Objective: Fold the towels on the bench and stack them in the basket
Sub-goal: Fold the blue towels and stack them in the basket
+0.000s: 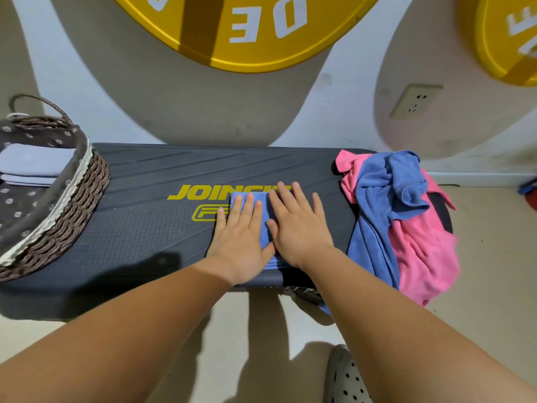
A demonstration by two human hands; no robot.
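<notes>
A person's left hand (239, 237) and right hand (299, 228) lie flat, side by side, on a folded blue towel (263, 234) at the middle of a gym bench (145, 228). The fingers are straight and slightly spread, and the thumbs nearly touch. Both palms seem to press down, apparently to flatten the small rectangle and set its creases so that it keeps its shape when lifted. The towel sits directly under both hands, with only a strip showing between them and an edge showing past the left fingertips. Well to the left of the left hand, a woven basket (78, 181) stands on the bench end, with a stack (35, 161) of pale folded towels already inside. The fold looks finished, so carrying the towel to the basket is the likely next step. Just right of the right hand, a loose pile (401, 216) of blue and pink towels hangs over the bench's edge, seemingly kept within easy reach. Several towels appear left to fold.
</notes>
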